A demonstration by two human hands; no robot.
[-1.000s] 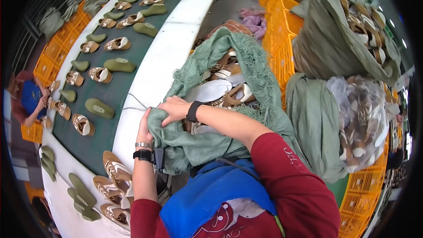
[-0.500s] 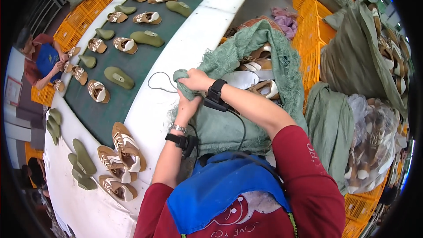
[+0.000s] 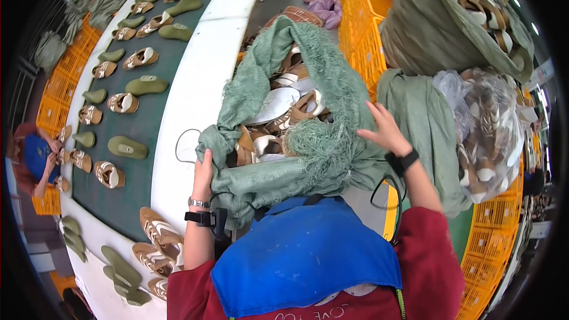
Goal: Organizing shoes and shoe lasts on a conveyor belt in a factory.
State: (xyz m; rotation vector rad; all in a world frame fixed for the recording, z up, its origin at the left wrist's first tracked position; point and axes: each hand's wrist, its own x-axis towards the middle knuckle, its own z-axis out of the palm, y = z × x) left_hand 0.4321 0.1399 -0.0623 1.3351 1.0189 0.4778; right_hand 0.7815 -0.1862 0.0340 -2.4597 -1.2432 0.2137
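Note:
A green woven sack (image 3: 267, 178) with a frayed mouth lies before me. Inside it are several brown-and-white sneakers (image 3: 299, 112) and a white sole-like piece (image 3: 275, 105). My left hand (image 3: 203, 175) is closed on the bunched corner at the sack's left side; some of its fingers are hidden. Over at the right rim, my right hand (image 3: 385, 130) is open with fingers spread, holding nothing. Loose green threads (image 3: 320, 145) hang over the shoes near the sack's middle.
Left of a white ledge (image 3: 195, 53), a dark green conveyor belt (image 3: 142, 201) carries sneakers and olive shoe lasts (image 3: 127, 147). A co-worker (image 3: 37, 157) handles shoes across it. Orange crates (image 3: 364, 41), another full sack (image 3: 432, 24) and a clear bag of shoes (image 3: 489, 136) stand right.
My right hand has left the sack's rolled left edge and moved right, its fingers now spread. My left hand stays at that side, lower down. The sack's mouth lies wider and more shoes show.

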